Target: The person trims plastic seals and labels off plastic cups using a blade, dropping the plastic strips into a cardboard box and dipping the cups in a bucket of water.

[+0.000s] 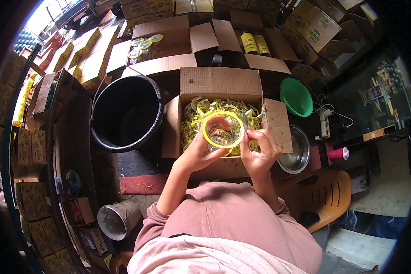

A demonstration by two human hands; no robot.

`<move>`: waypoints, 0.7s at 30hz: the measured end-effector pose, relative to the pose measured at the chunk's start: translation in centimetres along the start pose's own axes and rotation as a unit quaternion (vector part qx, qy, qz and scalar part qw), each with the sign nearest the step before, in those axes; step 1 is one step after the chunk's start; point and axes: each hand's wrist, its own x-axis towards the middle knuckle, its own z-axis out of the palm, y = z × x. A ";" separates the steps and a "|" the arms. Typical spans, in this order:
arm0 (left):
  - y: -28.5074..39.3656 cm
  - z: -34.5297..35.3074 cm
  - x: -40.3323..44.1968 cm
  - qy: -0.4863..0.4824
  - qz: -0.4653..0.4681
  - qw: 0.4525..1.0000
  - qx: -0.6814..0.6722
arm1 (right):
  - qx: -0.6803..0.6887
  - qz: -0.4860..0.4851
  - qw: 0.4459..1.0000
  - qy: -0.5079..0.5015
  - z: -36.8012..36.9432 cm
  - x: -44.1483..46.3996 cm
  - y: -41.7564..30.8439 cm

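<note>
In the head view, a clear yellow-rimmed cup [222, 131] is between the left hand [196, 150] and right hand [261, 151], above an open carton [221, 81] of yellow scraps [200, 107]. Its underside and some left fingers are hidden. The left curls around it; the right pinches a thin, hard-to-identify strip [245, 122] beside the rim.

Black bucket [127, 114], green bowl [297, 97].

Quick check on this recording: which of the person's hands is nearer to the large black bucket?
Left. The left hand, around the clear cup, is to the bucket's right; the right hand is farther right, on the cup's other side.
</note>
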 end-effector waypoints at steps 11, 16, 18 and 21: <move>0.1 -0.3 0.0 -0.031 -0.020 0.998 -0.048 | 0.013 -0.001 1.000 -0.010 0.2 0.1 0.5; 0.0 -0.3 0.0 -0.021 -0.018 0.997 -0.075 | 0.013 0.000 1.000 -0.012 0.2 0.1 0.3; 0.1 -0.3 0.0 -0.010 -0.023 0.995 -0.094 | 0.019 0.008 1.000 -0.005 0.3 0.1 0.1; 0.2 -0.4 0.2 0.003 -0.027 0.994 -0.104 | 0.028 0.021 0.999 0.003 0.2 -0.1 -0.2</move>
